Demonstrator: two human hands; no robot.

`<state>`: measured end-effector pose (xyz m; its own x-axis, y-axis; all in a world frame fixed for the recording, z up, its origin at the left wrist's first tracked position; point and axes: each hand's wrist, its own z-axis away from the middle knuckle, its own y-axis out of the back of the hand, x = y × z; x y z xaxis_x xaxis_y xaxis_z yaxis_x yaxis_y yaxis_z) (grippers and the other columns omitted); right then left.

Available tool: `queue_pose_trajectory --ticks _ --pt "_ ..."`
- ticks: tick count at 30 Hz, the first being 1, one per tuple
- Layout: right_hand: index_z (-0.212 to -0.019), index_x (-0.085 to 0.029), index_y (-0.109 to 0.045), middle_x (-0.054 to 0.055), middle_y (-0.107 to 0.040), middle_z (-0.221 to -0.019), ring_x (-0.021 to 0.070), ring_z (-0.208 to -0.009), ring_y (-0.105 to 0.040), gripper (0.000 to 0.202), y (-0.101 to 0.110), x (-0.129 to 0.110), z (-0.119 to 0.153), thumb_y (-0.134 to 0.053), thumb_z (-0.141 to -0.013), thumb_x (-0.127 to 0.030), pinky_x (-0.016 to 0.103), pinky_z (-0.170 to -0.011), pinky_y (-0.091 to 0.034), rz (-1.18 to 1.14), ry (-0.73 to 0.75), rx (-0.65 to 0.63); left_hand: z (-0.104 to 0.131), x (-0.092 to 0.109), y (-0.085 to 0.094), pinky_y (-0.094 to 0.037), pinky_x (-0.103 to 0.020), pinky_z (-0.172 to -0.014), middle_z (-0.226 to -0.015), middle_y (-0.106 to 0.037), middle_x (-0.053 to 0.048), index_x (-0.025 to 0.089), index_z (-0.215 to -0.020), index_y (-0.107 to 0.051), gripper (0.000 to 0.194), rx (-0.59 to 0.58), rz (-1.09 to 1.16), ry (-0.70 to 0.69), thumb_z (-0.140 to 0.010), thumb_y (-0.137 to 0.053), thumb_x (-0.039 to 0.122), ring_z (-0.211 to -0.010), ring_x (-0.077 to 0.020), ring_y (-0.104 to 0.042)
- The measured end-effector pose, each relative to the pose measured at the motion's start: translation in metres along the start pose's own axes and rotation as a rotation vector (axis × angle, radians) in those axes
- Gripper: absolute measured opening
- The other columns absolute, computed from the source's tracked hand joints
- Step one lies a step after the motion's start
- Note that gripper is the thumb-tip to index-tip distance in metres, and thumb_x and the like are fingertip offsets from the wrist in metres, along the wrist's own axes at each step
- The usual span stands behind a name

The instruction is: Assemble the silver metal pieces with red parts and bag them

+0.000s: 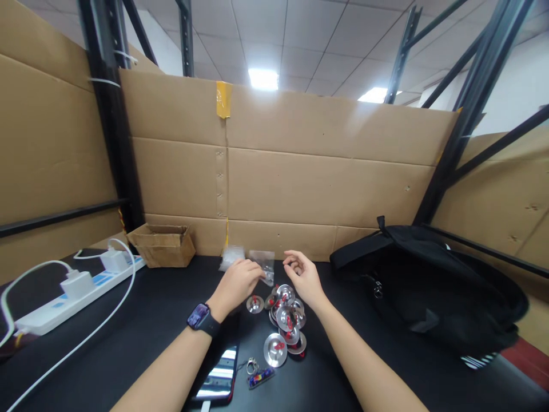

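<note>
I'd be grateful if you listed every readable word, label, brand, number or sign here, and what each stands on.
No text can be read.
Too small or blurred: the watch face, the power strip's blue markings, the colourful key-ring tag.
No legible lettering on the metal discs either.

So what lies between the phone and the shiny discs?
In the head view, a metal ring and colorful tag lie between phone and discs.

Workshop-like bay, black metal rack posts (109, 114), cardboard walls (283, 183), tiled ceiling (300, 34), lit panels (263, 79)
</note>
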<state>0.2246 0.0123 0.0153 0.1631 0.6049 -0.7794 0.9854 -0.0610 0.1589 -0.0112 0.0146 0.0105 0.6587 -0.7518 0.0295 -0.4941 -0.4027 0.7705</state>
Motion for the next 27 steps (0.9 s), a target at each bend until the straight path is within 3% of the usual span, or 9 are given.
queue_pose_trajectory --ticks 4,9,18,22,27 --pt "-0.113 -0.019 -0.065 0.004 -0.065 -0.091 0.0124 -0.066 -0.053 0.032 0.007 0.005 -0.002 -0.064 -0.082 -0.026 0.024 -0.055 -0.043 0.044 -0.006 0.014 0.012 -0.038 0.009 -0.039 -0.038 -0.085 -0.105 -0.076 -0.004 0.024 -0.098 -0.072 0.02 0.038 -0.122 0.199 -0.094 -0.056 0.014 -0.099 -0.0232 -0.066" --pt "-0.111 -0.019 -0.065 0.004 -0.065 -0.092 0.0127 -0.067 -0.055 0.032 0.016 0.016 -0.004 -0.061 -0.08 -0.023 0.024 -0.055 -0.041 0.154 -0.018 -0.005 0.029 -0.069 0.0 -0.04 -0.04 -0.092 -0.116 -0.074 -0.008 0.023 -0.104 -0.073 0.026 -0.106 -0.177 0.429 -0.094 -0.05 0.016 -0.111 -0.0259 -0.065" --pt "-0.108 -0.019 -0.068 0.005 -0.067 -0.095 0.0138 -0.071 -0.06 0.031 0.02 0.025 -0.003 -0.059 -0.078 -0.02 0.024 -0.057 -0.043 0.267 -0.036 -0.141 0.035 -0.077 -0.044 -0.044 -0.046 -0.1 -0.141 -0.061 -0.012 0.023 -0.123 -0.065 0.031 -0.272 -0.143 0.508 -0.098 -0.05 0.033 -0.128 -0.0282 -0.058" --pt "-0.107 -0.02 -0.069 0.005 -0.069 -0.098 0.0148 -0.075 -0.062 0.03 0.019 0.027 -0.002 -0.059 -0.079 -0.018 0.024 -0.06 -0.045 0.33 -0.02 -0.205 0.035 -0.078 -0.048 -0.041 -0.05 -0.105 -0.154 -0.048 -0.014 0.022 -0.125 -0.063 0.032 -0.294 -0.15 0.535 -0.098 -0.049 0.032 -0.137 -0.0296 -0.05" --pt "-0.105 -0.02 -0.07 0.005 -0.069 -0.098 0.0163 -0.084 -0.063 0.027 0.024 0.03 -0.002 -0.061 -0.079 -0.017 0.027 -0.073 -0.05 0.478 -0.012 -0.283 0.034 -0.074 -0.039 -0.04 -0.052 -0.106 -0.153 -0.048 -0.014 0.021 -0.125 -0.063 0.033 -0.291 -0.158 0.538 -0.097 -0.05 0.032 -0.137 -0.0318 -0.048"
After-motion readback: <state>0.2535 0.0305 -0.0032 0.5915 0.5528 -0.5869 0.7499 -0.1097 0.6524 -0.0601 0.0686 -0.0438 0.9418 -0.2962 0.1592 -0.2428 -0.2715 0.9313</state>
